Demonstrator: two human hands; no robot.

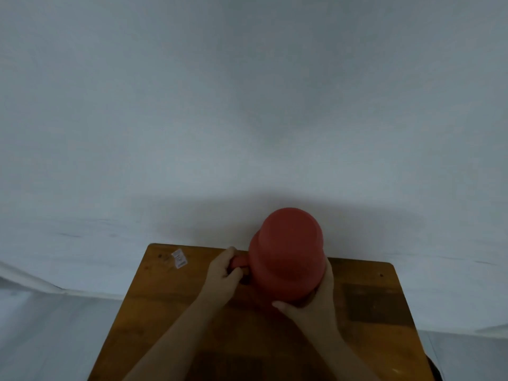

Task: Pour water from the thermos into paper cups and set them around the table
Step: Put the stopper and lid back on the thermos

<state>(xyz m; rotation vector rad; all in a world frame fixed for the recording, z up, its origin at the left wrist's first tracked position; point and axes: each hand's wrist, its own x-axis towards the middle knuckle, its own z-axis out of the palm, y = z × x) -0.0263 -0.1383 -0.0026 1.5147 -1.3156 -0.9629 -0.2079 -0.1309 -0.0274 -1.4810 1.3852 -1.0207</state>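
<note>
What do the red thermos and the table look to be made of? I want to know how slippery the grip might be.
The red thermos looks like matte plastic: even colour, soft shading, no sharp glints, though the dim light leaves that open. The table looks like wood with a brown, faintly glossy finish: grain streaks and darker patches show. The left hand grips the handle; the right hand holds the body.

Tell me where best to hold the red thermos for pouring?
Probably by the handle, which juts from the left of the red thermos; the left hand grips it there. The right hand cups the lower right body for support.
</note>
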